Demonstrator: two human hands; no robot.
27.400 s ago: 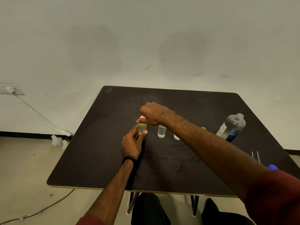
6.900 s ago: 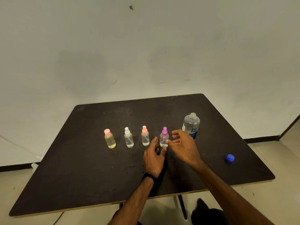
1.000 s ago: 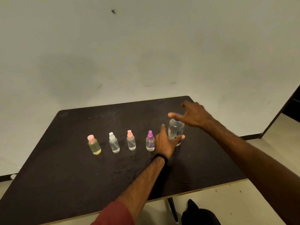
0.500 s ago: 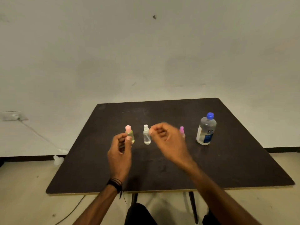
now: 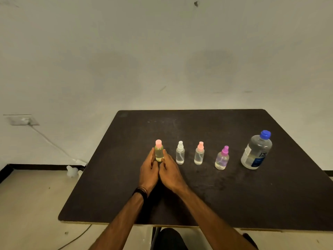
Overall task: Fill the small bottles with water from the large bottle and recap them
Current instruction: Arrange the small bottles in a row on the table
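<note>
A: The foot of the yellow bottle (image 5: 159,152) is hidden behind the fingertips of the left hand (image 5: 148,172) and right hand (image 5: 170,175). Can't tell whether they grip it or only touch it.

B: Label print on the big bottle (image 5: 256,152) is too small to read. Water levels in the small ones are unclear.

A: The table (image 5: 252,199) is cut off by the right frame edge, so its near right corner is out of view. Both forearms run off the bottom edge.

B: The white object on the floor (image 5: 71,171) past the table's left edge is too blurred to identify.

Both hands (image 5: 159,175) around yellow bottle (image 5: 159,153) on dark table (image 5: 234,201)
</note>
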